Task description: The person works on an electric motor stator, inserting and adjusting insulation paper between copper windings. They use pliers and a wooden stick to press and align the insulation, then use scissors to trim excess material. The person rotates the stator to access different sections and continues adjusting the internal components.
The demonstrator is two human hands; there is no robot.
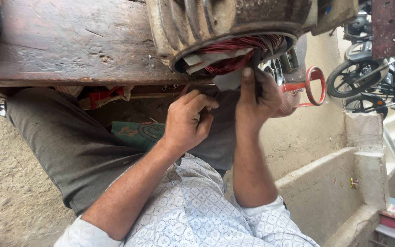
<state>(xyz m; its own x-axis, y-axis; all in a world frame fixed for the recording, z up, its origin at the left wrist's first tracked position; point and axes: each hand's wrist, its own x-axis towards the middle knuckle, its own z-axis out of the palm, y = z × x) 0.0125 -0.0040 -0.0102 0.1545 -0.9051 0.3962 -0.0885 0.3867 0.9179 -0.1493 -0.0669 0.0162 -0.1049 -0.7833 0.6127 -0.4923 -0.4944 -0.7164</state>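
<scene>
So, starting at our fingers: on the right hand they're pressed together and stretched straight up, the tips pushing a pale slip of insulating paper in at the mouth of the motor stator. The left hand sits just below and beside it, fingers curled into a loose fist; we can't tell if anything is pinched inside, it's hidden by the knuckles.

The stator rests on the edge of the worn wooden desk, its open end facing us. Inside is the copper winding, reddish enamelled wire bundled in loops, with more grey paper strips tucked between the coils.

Handling-wise, our guess: the housing is cast metal, ribbed and grimy, surely heavy and not something to shift with one hand. The wire looks springy but easy to nick, so we'd push on the paper or the bundle as a whole, not on single strands. The paper looks stiff yet thin and would crease if grabbed mid-sheet; hold it by the free edge.

Further out, a red-handled tool with round loops pokes out just behind the right hand, a folded green patterned cloth lies on our lap, and parked motorbikes stand off beyond a rough concrete ledge.
</scene>
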